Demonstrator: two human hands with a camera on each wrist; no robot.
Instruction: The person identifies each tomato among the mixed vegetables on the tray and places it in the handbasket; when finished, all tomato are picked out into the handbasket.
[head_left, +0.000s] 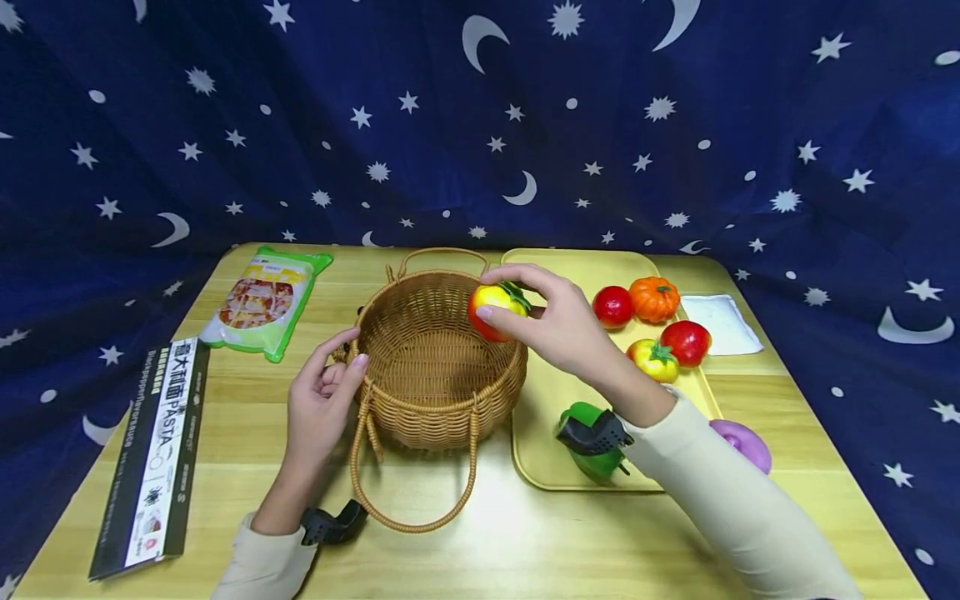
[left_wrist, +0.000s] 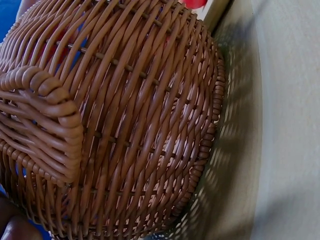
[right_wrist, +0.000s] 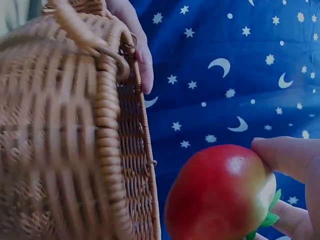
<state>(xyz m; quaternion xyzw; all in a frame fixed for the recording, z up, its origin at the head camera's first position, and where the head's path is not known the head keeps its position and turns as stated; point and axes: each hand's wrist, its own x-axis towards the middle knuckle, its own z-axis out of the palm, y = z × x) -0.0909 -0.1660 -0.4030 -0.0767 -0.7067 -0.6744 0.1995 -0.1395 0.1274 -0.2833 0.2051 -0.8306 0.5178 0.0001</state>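
A brown wicker basket point(head_left: 431, 421) stands on the table with its front handle hanging down. My left hand point(head_left: 322, 400) grips its left rim, thumb and forefinger at the edge. In the left wrist view the woven side of the basket point(left_wrist: 145, 110) fills most of the picture. My right hand point(head_left: 566, 325) pinches a red and yellow toy tomato point(head_left: 491, 302) with green leaves, over the basket's right rim. From the right wrist, the tomato point(right_wrist: 215, 195) shows beside the basket's opening, apart from the rim point(right_wrist: 107, 125).
On a yellow tray point(head_left: 540, 467) lie two red round fruits point(head_left: 613, 307), a small orange pumpkin point(head_left: 654, 300), another red-yellow tomato point(head_left: 651, 360) and a green pepper point(head_left: 592, 458). A purple toy point(head_left: 742, 444), white cloth point(head_left: 720, 325), green food bag point(head_left: 262, 302) and pasta box point(head_left: 153, 458) lie around.
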